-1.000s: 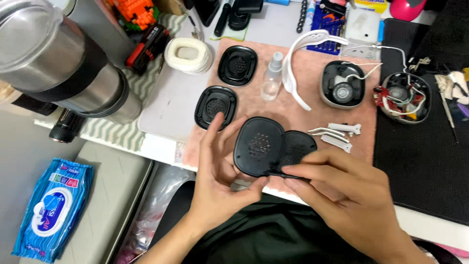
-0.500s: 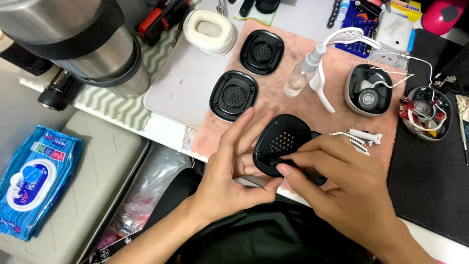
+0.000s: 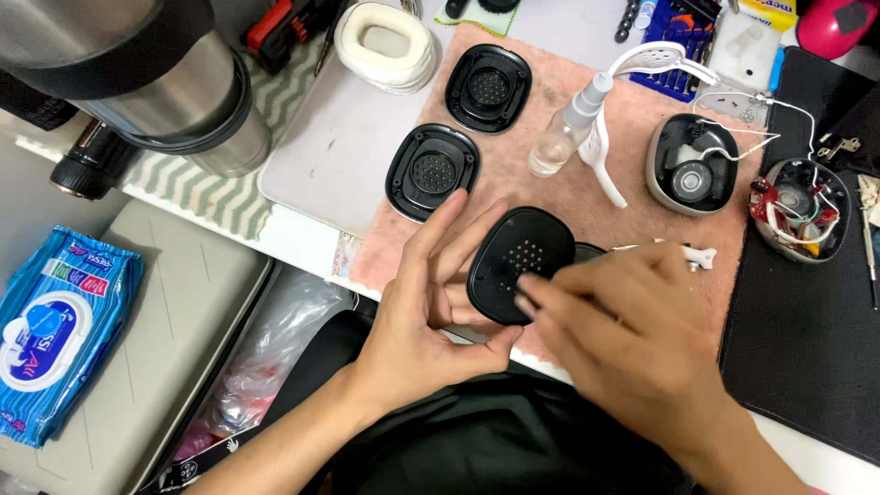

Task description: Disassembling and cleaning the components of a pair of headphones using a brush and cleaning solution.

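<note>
So both hands are right at the front edge of the bench, basically hanging over the lap. The left hand [image 3: 431, 302] cups a black oval earcup plate [image 3: 520, 263] from the left side, fingers spread along its rim and thumb tucked under. The right hand [image 3: 623, 339] comes in from the right with its fingertips pressed on the plate's lower face, fingers close together; it's a bit motion-blurred, so I can't tell if it's pinching anything small.

The plate sits over the near edge of the pink mat [image 3: 550, 192], with not much room toward the body. Open space is mostly the bare grey board [image 3: 330, 156] up left and the black mat [image 3: 807, 348] on the right.

Count-wise: three black perforated plates in total, the held one plus two lying flat, one [image 3: 433, 171] just above the left fingers and one [image 3: 488, 88] farther back. One white ear cushion [image 3: 385, 44], one clear spray bottle [image 3: 566, 128], two opened earcup housings [image 3: 692, 163] with wires showing, one steel tumbler [image 3: 137, 73] at the left, and one blue wipes pack [image 3: 60, 330] down off the bench.
</note>
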